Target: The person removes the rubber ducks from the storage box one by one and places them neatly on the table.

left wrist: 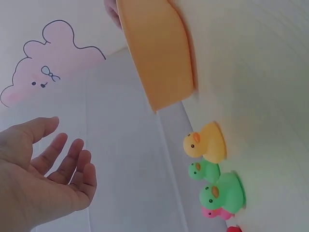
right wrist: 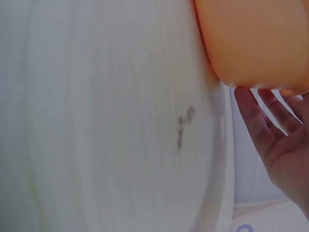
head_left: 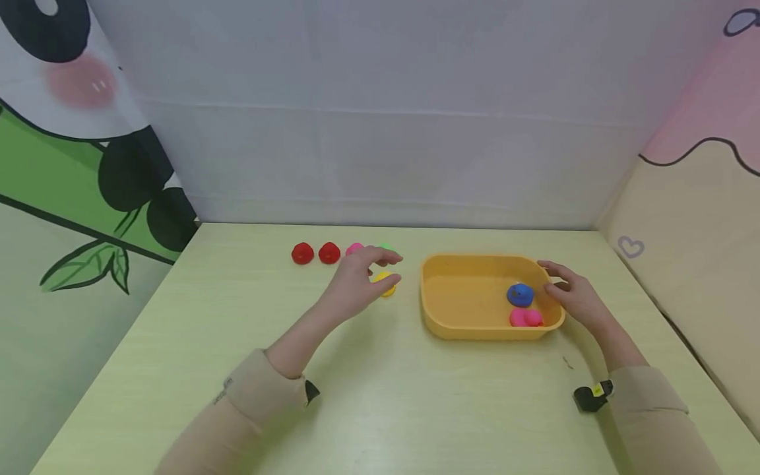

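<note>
Ducks (head_left: 303,253) show in two places in the head view: red, pink, green and yellow on the table (head_left: 427,409), blue and pink inside the tray (head_left: 469,297), toward its right end. The left hand (head_left: 354,282) hovers by the yellow duck (head_left: 389,292), fingers loosely bent, thumb apart, grasping nothing. The right hand (head_left: 578,300) grasps the tray's right end, thumb over the rim; how firmly, I cannot tell. To lift the yellow duck well, I would bring thumb and fingertips down either side of its body and squeeze lightly, while the right hand steadies the tray.

From the left wrist, the palm is bare and the fingers are released. The ducks have round heads, plump bodies and orange beaks; the smooth skin suggests soft rubber. Two green ones stand near the yellow, so a narrow pinch should avoid knocking them.

From the right wrist, fingertips meet the tray's outer wall, which is smooth, round-cornered and probably plastic. The pale table has faint grain and a dark mark (right wrist: 182,128).
</note>
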`<act>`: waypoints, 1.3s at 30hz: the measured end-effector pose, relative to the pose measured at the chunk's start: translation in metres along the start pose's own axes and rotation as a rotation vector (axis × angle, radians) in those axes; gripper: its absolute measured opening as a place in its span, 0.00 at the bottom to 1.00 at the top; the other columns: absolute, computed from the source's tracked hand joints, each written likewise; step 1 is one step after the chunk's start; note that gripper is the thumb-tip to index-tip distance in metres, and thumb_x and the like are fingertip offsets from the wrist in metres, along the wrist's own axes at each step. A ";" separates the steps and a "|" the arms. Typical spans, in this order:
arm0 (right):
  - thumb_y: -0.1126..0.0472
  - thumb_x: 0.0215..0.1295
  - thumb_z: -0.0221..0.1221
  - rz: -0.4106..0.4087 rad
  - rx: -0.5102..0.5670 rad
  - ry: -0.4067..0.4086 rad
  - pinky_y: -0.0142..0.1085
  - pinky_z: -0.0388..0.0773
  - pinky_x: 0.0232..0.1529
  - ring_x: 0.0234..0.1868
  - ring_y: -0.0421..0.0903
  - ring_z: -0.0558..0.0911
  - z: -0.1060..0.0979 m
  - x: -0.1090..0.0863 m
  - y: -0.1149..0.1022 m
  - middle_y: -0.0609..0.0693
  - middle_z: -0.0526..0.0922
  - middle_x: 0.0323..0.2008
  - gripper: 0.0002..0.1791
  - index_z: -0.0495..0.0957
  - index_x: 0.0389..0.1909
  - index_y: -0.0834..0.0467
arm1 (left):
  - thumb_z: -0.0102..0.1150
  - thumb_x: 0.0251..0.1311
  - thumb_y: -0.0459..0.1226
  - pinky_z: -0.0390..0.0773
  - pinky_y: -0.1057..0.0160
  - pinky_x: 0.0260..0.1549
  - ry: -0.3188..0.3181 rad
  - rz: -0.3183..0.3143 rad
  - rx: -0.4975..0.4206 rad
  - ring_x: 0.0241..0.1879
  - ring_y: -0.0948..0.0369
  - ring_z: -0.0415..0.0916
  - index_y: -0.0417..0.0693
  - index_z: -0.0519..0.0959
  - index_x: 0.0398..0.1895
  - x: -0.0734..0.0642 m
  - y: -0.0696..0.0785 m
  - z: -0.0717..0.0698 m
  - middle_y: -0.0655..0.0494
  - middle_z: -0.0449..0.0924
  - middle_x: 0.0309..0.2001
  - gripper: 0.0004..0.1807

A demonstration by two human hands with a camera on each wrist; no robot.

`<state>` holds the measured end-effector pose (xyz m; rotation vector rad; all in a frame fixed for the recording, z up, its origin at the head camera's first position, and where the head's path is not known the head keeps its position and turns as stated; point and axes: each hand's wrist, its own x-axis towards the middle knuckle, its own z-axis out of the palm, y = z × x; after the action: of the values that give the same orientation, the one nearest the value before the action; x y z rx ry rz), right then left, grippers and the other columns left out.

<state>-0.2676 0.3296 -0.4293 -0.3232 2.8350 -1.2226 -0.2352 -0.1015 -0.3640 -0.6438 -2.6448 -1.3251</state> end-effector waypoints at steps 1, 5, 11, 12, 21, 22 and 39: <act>0.56 0.71 0.49 0.001 0.000 0.001 0.18 0.70 0.40 0.53 0.69 0.73 0.000 0.000 0.000 0.69 0.63 0.62 0.29 0.57 0.70 0.59 | 0.64 0.57 0.40 0.76 0.56 0.46 0.004 0.011 -0.006 0.49 0.57 0.73 0.50 0.79 0.50 0.000 0.002 0.002 0.58 0.80 0.48 0.17; 0.57 0.71 0.49 0.005 -0.003 -0.001 0.17 0.69 0.40 0.53 0.69 0.73 0.001 0.001 -0.001 0.69 0.63 0.62 0.28 0.57 0.70 0.59 | 0.64 0.57 0.40 0.76 0.60 0.44 0.027 0.048 -0.029 0.47 0.61 0.72 0.51 0.79 0.50 0.002 0.009 0.009 0.60 0.79 0.48 0.17; 0.57 0.71 0.49 0.002 -0.013 0.001 0.17 0.69 0.40 0.52 0.68 0.74 0.001 0.002 0.000 0.70 0.63 0.62 0.28 0.57 0.69 0.59 | 0.64 0.57 0.40 0.76 0.60 0.44 0.033 0.070 -0.081 0.46 0.64 0.72 0.51 0.79 0.50 0.007 0.019 0.024 0.61 0.80 0.48 0.17; 0.56 0.71 0.49 0.004 -0.014 0.000 0.17 0.69 0.40 0.53 0.68 0.74 0.001 0.002 0.000 0.69 0.63 0.62 0.28 0.57 0.69 0.59 | 0.64 0.57 0.40 0.75 0.60 0.44 0.032 0.072 -0.093 0.47 0.64 0.72 0.51 0.79 0.50 0.007 0.021 0.027 0.60 0.80 0.48 0.17; 0.56 0.71 0.49 0.008 -0.028 0.001 0.18 0.68 0.40 0.53 0.69 0.74 0.000 0.003 0.001 0.69 0.64 0.62 0.28 0.58 0.69 0.59 | 0.64 0.57 0.40 0.76 0.56 0.45 0.007 0.080 -0.165 0.47 0.63 0.72 0.49 0.79 0.50 0.017 0.035 0.046 0.58 0.79 0.49 0.17; 0.56 0.71 0.49 0.006 -0.028 0.003 0.18 0.68 0.40 0.53 0.69 0.74 0.000 0.004 0.001 0.69 0.64 0.62 0.28 0.58 0.69 0.59 | 0.64 0.57 0.40 0.76 0.58 0.45 0.003 0.080 -0.167 0.47 0.63 0.72 0.50 0.79 0.51 0.018 0.036 0.048 0.58 0.79 0.49 0.17; 0.53 0.71 0.49 0.015 -0.008 -0.015 0.27 0.77 0.40 0.54 0.68 0.73 -0.002 0.003 0.002 0.68 0.64 0.62 0.29 0.57 0.70 0.59 | 0.63 0.58 0.42 0.73 0.72 0.41 -0.095 0.182 -0.131 0.49 0.61 0.73 0.49 0.79 0.51 0.036 0.051 0.095 0.61 0.79 0.49 0.18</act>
<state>-0.2716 0.3322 -0.4291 -0.3089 2.8252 -1.2018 -0.2382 0.0119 -0.3738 -0.9625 -2.5121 -1.4561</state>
